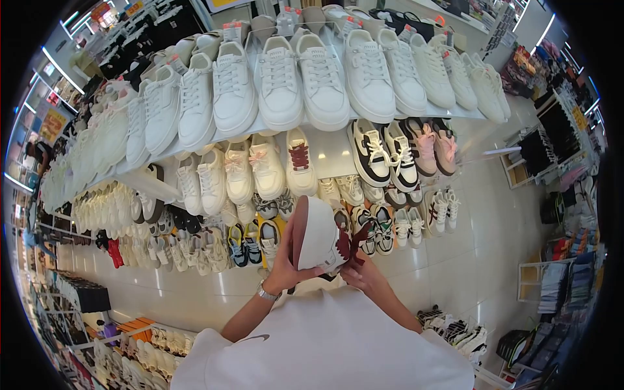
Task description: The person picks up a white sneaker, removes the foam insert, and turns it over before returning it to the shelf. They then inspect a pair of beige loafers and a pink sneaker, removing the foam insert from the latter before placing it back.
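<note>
A white shoe (316, 235) with a dark red sole and dark red laces is held up in front of the chest, tilted on its side. My left hand (286, 266) is wrapped round its sole side, the thumb along the lower edge. At the lower right of the shoe, my right hand (364, 273) has its fingers closed on the dark red laces (357, 244). On the middle shelf stands a similar white shoe with dark red laces (299, 159), just above the held one.
White sneakers (279, 81) line the top shelf (260, 123). Black-and-white shoes (383, 153) and pink-laced shoes (432, 146) stand on the middle shelf, with more shoes lower down. Clothes racks (539, 153) are on the right, and folded jeans (552, 283) below them.
</note>
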The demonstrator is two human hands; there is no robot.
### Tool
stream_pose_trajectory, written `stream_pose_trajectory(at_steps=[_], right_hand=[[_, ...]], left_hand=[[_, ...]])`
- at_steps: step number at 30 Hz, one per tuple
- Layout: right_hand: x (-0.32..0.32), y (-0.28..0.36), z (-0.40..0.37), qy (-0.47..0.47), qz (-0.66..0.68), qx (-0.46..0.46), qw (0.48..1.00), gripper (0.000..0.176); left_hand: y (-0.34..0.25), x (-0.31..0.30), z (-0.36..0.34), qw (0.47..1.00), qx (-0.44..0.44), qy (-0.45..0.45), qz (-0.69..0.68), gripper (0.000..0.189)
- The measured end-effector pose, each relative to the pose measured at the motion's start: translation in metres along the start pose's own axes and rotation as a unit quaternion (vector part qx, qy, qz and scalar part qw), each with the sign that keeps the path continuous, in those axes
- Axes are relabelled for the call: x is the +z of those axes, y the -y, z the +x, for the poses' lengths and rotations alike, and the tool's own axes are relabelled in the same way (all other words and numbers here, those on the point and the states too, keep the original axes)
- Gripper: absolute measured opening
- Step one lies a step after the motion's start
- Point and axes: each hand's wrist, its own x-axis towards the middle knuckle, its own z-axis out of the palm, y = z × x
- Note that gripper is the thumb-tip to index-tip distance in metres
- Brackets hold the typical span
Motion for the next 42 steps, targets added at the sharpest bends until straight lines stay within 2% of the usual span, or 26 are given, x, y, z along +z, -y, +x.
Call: stream_pose_trajectory(at_steps=[3,6,9,12,19,20,23,24,27,28,34,37,40,42], right_hand=[[0.019,0.0,0.0,0.0,-0.237,-0.099,0.966,0.02],[0.018,-0.001,0.006,-0.013,-0.26,-0.12,0.958,0.027],[0.022,0.003,0.011,-0.014,-0.271,-0.103,0.957,0.024],[0.035,0.005,0.007,-0.03,-0.283,-0.095,0.954,0.035],[0.012,0.009,0.017,-0.041,-0.351,-0.127,0.927,0.023],[-0.001,0.009,0.021,-0.033,-0.319,-0.134,0.938,0.019],[0.023,0.005,0.023,-0.067,-0.31,-0.14,0.938,0.019],[0.017,0.007,0.026,-0.042,-0.319,-0.106,0.941,0.024],[0.033,-0.003,0.033,-0.052,-0.393,-0.128,0.909,0.028],[0.03,-0.002,0.036,-0.022,-0.406,-0.117,0.906,0.035],[0.034,-0.029,0.062,-0.022,-0.495,-0.118,0.861,0.025],[0.039,-0.044,0.079,-0.05,-0.51,-0.125,0.85,0.013],[0.061,-0.071,0.094,-0.073,-0.421,-0.125,0.895,0.011],[0.081,-0.09,0.105,-0.055,-0.483,-0.129,0.864,0.009]], left_hand=[[0.008,-0.002,-0.003,1.0,0.0,-0.017,-0.001,0.125],[0.015,-0.004,-0.007,0.999,-0.007,-0.046,-0.018,0.125],[0.014,-0.008,-0.008,0.998,-0.012,-0.062,0.003,0.123],[0.007,-0.008,-0.007,0.997,0.01,-0.074,-0.007,0.12],[0.004,-0.016,-0.011,0.992,0.033,-0.124,0.004,0.117],[0.009,-0.018,-0.012,0.991,0.035,-0.127,0.007,0.117],[0.017,-0.021,-0.015,0.988,0.024,-0.147,-0.04,0.115],[0.005,-0.021,-0.016,0.987,0.016,-0.143,-0.072,0.114],[-0.003,-0.026,-0.024,0.98,-0.004,-0.158,-0.118,0.114],[-0.005,-0.028,-0.027,0.977,-0.003,-0.167,-0.129,0.114],[-0.013,-0.055,-0.047,0.975,0.008,-0.189,-0.121,0.113],[-0.014,-0.076,-0.056,0.971,0.001,-0.194,-0.139,0.112],[-0.018,-0.099,-0.073,0.967,-0.01,-0.216,-0.133,0.112],[-0.029,-0.116,-0.086,0.963,0.001,-0.234,-0.131,0.112]])
